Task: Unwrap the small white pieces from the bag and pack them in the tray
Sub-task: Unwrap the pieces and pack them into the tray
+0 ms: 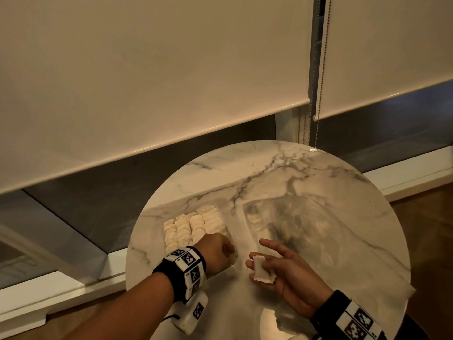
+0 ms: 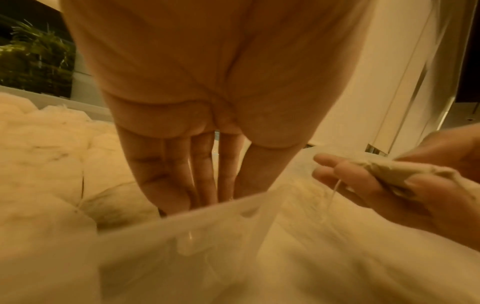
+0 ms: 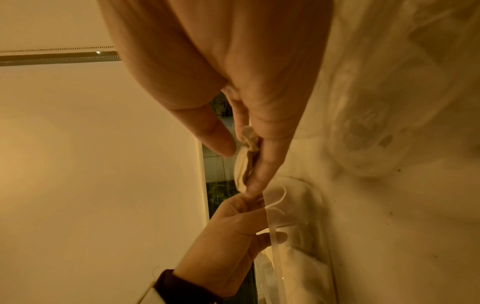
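A clear plastic tray (image 1: 221,212) on the left of the round marble table holds rows of small white pieces (image 1: 193,227). My left hand (image 1: 226,251) reaches down into the tray's near right corner. In the left wrist view its fingers (image 2: 202,168) point straight down, their tips hidden behind the tray rim (image 2: 207,209). My right hand (image 1: 269,262) hovers just right of the tray and pinches one white piece (image 1: 262,269) between thumb (image 3: 221,142) and fingers. A thin string (image 2: 331,197) hangs from that piece (image 2: 389,170). The clear bag (image 1: 306,229) lies flat to the right.
The table edge (image 1: 130,253) runs close to the tray's left side. Behind the table are lowered roller blinds (image 1: 147,82) with a bead chain (image 1: 318,114) and a low window sill (image 1: 73,285). Bare marble (image 1: 257,168) lies beyond the tray and bag.
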